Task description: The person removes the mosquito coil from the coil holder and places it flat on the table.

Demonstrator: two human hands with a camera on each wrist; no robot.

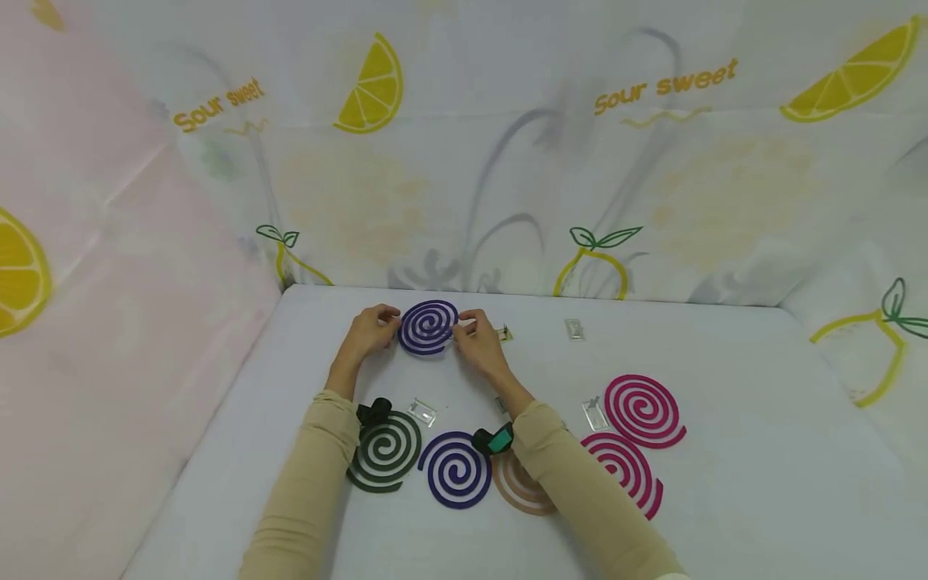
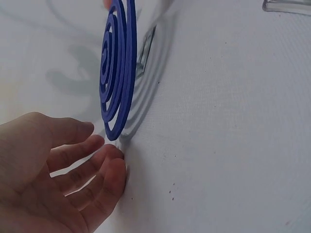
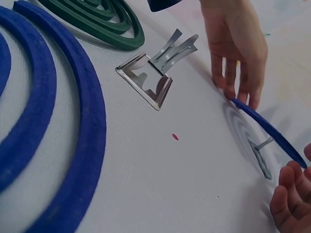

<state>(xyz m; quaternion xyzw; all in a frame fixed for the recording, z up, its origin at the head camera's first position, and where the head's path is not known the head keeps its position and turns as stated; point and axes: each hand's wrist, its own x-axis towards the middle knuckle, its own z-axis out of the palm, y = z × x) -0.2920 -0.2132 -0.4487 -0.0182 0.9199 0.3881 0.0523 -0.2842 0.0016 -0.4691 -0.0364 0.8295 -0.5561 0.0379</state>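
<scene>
A blue mosquito coil [image 2: 130, 73] is held up over the back of the table, between both hands. My right hand [image 1: 478, 342] pinches its right edge between thumb and fingers. At the opposite edge is my left hand [image 1: 372, 332], its fingers loosely bent and its thumb apart from them, with the coil's rim right at the fingertips. Below the raised coil, a small metal coil stand [image 3: 262, 159] lies on the white table, its upright tab sticking up. The coil's shadow falls around this stand.
Nearer my body lie a green coil [image 3: 129, 44], a second blue coil [image 3: 93, 121], a tan coil partly under my right sleeve, and two pink coils [image 1: 681, 433]. More metal stands [image 3: 167, 57] are scattered about the table. A printed cloth [image 1: 464, 161] hangs close behind.
</scene>
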